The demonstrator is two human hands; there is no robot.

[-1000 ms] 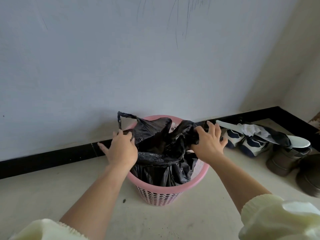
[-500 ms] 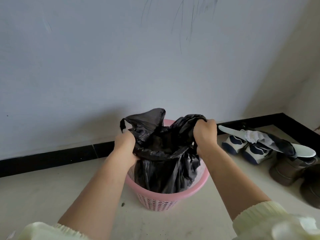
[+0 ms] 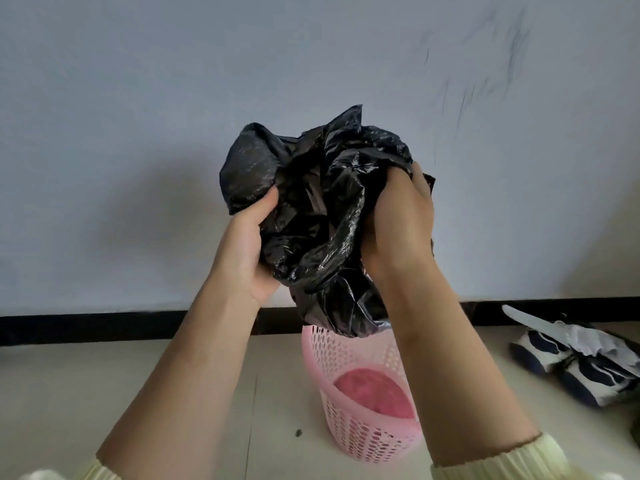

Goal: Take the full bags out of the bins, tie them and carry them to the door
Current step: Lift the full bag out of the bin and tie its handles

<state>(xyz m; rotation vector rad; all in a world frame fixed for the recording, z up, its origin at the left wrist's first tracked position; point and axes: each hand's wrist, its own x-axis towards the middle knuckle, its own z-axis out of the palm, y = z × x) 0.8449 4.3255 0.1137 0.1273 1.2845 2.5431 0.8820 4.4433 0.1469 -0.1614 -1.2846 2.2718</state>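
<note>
Gripping a crumpled black bag point(image 3: 325, 209) from both sides, the left hand point(image 3: 242, 251) and right hand point(image 3: 401, 230) each clamp a fistful of plastic. They hold it in the air before the wall point(image 3: 138, 98), its lower end just over the back rim of a pink lattice bin point(image 3: 346, 434). What the bag holds cannot be seen. The bin stands upright on the pale floor point(image 3: 69, 393), its pink bottom showing. Bare floor runs left to a black skirting point(image 3: 104, 327); blue-and-white shoes point(image 3: 571, 362) lie well to the right. Blurred dark scribbles point(image 3: 485, 74) mark the wall.
</note>
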